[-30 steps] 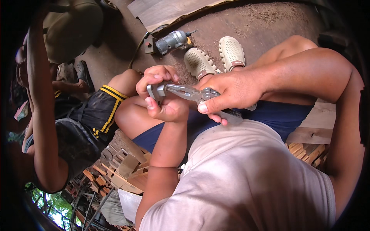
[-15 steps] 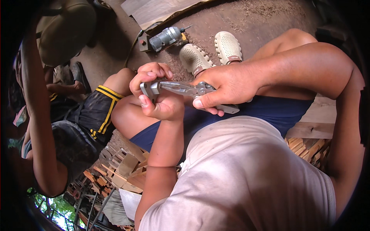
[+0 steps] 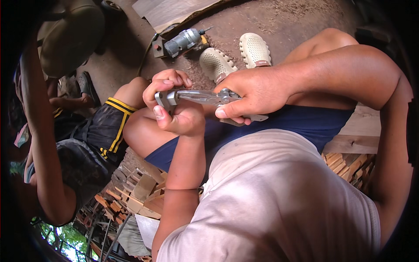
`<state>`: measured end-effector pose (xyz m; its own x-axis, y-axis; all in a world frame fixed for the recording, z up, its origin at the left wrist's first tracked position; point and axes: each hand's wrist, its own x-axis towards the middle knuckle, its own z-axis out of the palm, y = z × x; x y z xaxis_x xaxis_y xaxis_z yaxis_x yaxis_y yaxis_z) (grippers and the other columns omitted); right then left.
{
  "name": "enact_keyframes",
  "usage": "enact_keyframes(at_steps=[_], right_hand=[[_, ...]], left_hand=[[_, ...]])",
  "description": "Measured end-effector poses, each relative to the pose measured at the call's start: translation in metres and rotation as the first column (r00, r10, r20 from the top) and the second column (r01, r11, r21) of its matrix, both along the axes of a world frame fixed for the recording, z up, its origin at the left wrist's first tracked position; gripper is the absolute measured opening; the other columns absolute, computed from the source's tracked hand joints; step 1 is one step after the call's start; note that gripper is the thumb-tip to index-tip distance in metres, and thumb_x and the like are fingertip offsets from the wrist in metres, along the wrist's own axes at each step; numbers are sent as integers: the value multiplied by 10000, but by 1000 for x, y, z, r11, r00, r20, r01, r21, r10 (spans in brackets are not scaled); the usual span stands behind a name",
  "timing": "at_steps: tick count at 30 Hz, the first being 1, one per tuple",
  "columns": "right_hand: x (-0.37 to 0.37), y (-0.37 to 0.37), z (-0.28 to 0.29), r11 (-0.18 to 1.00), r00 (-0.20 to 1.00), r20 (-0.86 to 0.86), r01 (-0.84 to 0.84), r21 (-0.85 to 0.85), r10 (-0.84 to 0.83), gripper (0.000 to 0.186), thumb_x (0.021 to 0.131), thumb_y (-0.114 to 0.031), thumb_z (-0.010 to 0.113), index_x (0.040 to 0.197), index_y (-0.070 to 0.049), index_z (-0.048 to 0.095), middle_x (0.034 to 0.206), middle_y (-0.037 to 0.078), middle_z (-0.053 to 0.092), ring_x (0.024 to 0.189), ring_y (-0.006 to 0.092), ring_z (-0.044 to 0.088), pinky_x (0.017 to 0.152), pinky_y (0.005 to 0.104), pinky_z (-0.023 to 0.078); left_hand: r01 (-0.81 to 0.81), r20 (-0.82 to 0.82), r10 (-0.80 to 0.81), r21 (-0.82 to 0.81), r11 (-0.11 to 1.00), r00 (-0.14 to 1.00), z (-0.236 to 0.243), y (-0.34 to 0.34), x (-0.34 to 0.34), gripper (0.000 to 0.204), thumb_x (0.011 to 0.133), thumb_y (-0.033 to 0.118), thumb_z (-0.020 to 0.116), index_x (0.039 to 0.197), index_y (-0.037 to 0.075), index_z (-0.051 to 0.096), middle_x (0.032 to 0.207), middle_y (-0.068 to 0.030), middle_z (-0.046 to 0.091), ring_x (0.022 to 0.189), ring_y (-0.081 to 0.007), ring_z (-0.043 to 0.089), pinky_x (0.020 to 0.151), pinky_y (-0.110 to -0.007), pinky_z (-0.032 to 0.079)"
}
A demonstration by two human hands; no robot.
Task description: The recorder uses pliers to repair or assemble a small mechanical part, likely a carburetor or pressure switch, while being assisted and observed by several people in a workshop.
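My right hand (image 3: 262,92) is wrapped round the handles of silver multi-tool pliers (image 3: 198,97), thumb on top near the pivot. Their long jaws point left, and the tips meet the short, stubby projection of a small grey metal fitting (image 3: 164,102). That fitting is a flat plate, pinched between the thumb and curled fingers of my left hand (image 3: 187,120). Whether the jaws grip the projection or only touch it, I cannot tell. Both hands are held above my lap, over blue shorts (image 3: 288,124).
On the floor ahead lies a grey power tool (image 3: 183,42) with a bit, near beige clogs (image 3: 255,50) on my feet. Plywood (image 3: 174,13) lies beyond. A co-worker's leg (image 3: 131,94) is close at my left. Wood offcuts (image 3: 144,187) are piled beside me.
Both hands, with the pliers and the metal fitting, have shifted slightly left in view. The pliers' handles look turned a little in my right hand; both grips are kept.
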<state>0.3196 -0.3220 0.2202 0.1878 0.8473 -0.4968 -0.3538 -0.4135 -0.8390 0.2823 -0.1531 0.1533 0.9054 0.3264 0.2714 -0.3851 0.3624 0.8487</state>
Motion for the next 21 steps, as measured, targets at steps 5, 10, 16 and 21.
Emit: enact_keyframes(at_steps=[5, 10, 16, 21], right_hand=[[-1, -1, -3, 1000, 999, 44, 8, -11, -8, 331, 955, -284, 515, 741, -33, 532, 611, 27, 590, 580, 130, 584, 554, 285, 473], [1, -1, -2, 999, 995, 95, 18, -48, -13, 322, 951, -287, 526, 757, -31, 540, 623, 29, 602, 592, 136, 599, 564, 294, 479], [1, -1, -4, 999, 984, 180, 22, -42, -14, 312, 941, -298, 549, 793, -23, 551, 631, 41, 612, 597, 164, 605, 581, 321, 485], [4, 0, -7, 999, 979, 202, -1, -34, 8, 293, 943, -293, 546, 832, -22, 552, 634, 41, 608, 596, 168, 594, 576, 328, 477]], left_hand=[[7, -10, -7, 17, 1000, 1000, -2, -1, 0, 392, 879, 426, 370, 954, 49, 448, 851, -133, 475, 748, -202, 450, 618, -337, 434], [2, -31, -1, 10, 1000, 1000, -2, -1, 1, 404, 886, 427, 367, 962, 39, 453, 866, -133, 486, 762, -204, 461, 621, -335, 438], [12, -31, -13, -16, 1000, 999, -2, -1, 0, 416, 890, 426, 367, 964, 26, 455, 870, -139, 491, 761, -207, 467, 627, -333, 447], [17, -47, -17, -13, 1000, 999, -3, 2, 1, 413, 889, 420, 367, 966, 24, 455, 867, -145, 491, 755, -210, 470, 628, -332, 450]])
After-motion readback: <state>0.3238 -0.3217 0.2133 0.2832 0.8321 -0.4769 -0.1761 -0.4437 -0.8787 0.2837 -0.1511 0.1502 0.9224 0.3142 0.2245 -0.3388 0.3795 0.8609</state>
